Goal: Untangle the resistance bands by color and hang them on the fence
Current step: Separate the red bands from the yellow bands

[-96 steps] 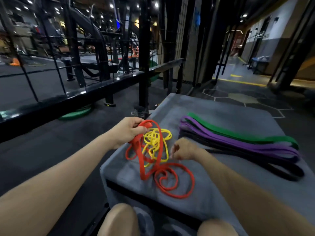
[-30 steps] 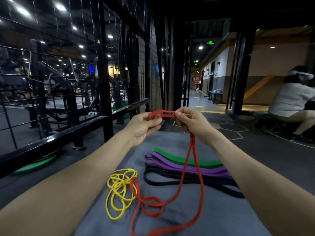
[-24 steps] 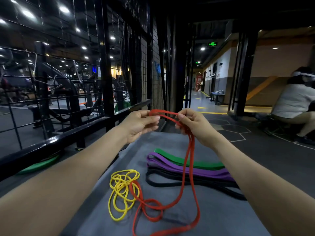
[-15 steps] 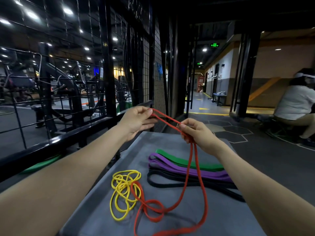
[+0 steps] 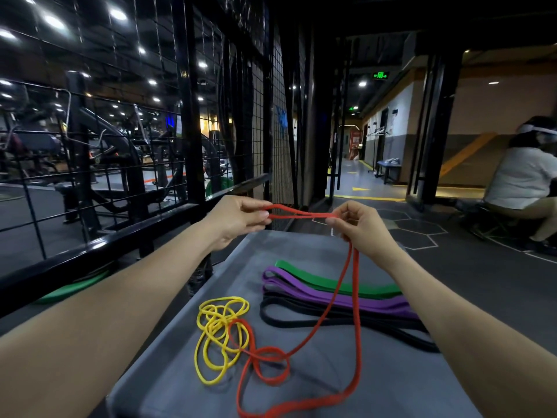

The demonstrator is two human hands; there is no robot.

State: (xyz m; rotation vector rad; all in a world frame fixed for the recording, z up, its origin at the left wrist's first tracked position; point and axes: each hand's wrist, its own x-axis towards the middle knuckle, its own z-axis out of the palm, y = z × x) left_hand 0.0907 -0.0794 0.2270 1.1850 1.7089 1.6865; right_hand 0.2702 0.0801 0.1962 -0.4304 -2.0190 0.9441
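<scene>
Red band (image 5: 351, 285) pinched taut between raised left hand (image 5: 238, 217) and right hand (image 5: 360, 226)

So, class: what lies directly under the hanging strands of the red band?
Below the red band lie the green band, purple band and black band on the grey mat. Narrow slivers beneath the strands stay covered.

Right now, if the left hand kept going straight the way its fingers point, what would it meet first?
The left hand points rightward along the thin red rubber resistance band it pinches, so it would probably meet the right hand first, though depth is unclear.
</scene>
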